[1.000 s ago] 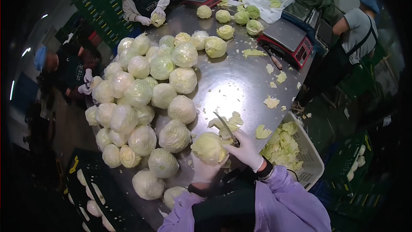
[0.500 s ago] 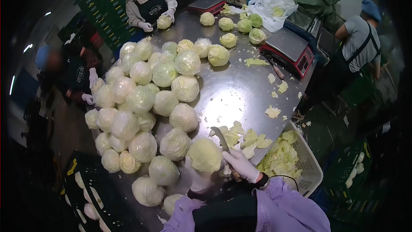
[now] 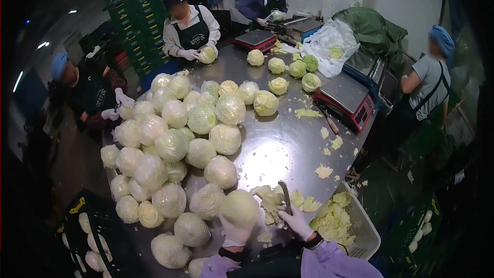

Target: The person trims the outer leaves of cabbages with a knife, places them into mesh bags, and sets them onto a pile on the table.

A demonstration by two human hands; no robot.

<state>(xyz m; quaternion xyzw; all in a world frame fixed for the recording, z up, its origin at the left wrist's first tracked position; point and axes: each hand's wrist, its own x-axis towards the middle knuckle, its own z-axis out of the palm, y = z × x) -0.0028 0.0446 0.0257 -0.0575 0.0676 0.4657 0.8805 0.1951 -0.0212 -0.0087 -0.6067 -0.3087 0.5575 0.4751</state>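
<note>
Purple sleeves (image 3: 335, 262), white gloves (image 3: 297, 222), pale green cabbage (image 3: 240, 208), red-and-silver scale (image 3: 346, 98).

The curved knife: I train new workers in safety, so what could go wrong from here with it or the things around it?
The curved knife in the right hand might slip toward the left hand, which cups the cabbage close by in a thin-looking glove. The wrapped cabbages are round and crowded together, so a bump could set some rolling. Loose leaves near the table's edge could drop outside the basket.
</note>
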